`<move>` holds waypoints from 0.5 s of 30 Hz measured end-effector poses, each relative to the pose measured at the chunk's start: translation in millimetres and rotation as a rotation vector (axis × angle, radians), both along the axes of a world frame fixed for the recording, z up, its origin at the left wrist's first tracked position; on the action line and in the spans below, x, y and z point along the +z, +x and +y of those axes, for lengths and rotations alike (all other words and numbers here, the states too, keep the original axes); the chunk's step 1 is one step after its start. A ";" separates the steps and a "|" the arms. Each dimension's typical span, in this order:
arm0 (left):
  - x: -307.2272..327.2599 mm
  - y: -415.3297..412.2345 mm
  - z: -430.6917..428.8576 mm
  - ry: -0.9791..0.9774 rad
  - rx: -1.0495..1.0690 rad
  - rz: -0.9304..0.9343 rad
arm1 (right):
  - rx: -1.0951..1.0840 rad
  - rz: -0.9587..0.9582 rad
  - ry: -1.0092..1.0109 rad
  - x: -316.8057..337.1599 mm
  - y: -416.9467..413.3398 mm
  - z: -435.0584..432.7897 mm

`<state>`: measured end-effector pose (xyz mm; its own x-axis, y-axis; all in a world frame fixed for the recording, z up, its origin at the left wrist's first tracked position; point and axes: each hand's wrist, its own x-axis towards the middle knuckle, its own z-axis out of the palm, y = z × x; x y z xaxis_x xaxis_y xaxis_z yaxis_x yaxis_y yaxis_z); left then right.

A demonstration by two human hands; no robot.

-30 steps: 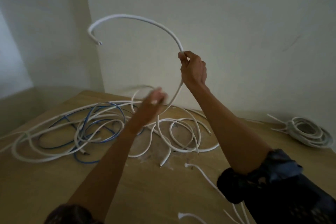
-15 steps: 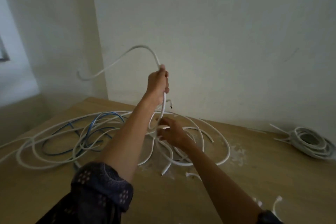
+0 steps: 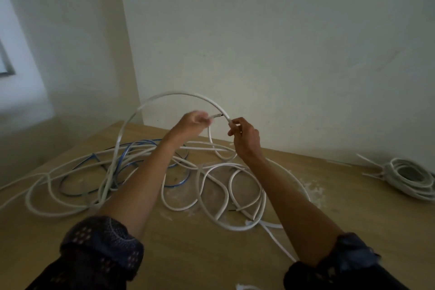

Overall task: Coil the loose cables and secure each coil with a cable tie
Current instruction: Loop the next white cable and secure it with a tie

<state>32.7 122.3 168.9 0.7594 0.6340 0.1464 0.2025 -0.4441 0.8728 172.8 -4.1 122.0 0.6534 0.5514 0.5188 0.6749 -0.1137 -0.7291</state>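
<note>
Two hands are raised in the middle of the frame, above a wooden table (image 3: 200,254). The left hand (image 3: 191,123) is blurred, but its fingers are curled round a white cable (image 3: 179,94) near the dark tip (image 3: 217,115), which points to the right. The right hand (image 3: 247,136) pinches a white strand between thumb and fingers, just beside that tip. From there the cable rises in a high arc toward the left and falls to the table. I cannot tell if both hands hold the same cable. Many loose white cables (image 3: 237,228) lie tangled below the arms, with a blue cable (image 3: 150,141) among them at centre left. One finished coil (image 3: 400,181) rests at the right edge, near the wall (image 3: 282,42).
</note>
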 end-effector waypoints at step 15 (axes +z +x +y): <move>-66.3 48.2 -23.4 0.054 0.001 -0.083 | 0.039 0.131 0.011 0.4 0.9 23.2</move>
<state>80.9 98.9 102.6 0.7423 0.6246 0.2425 0.1311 -0.4903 0.8616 173.6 19.0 122.4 0.6937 0.5730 0.4364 0.5778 -0.0808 -0.8122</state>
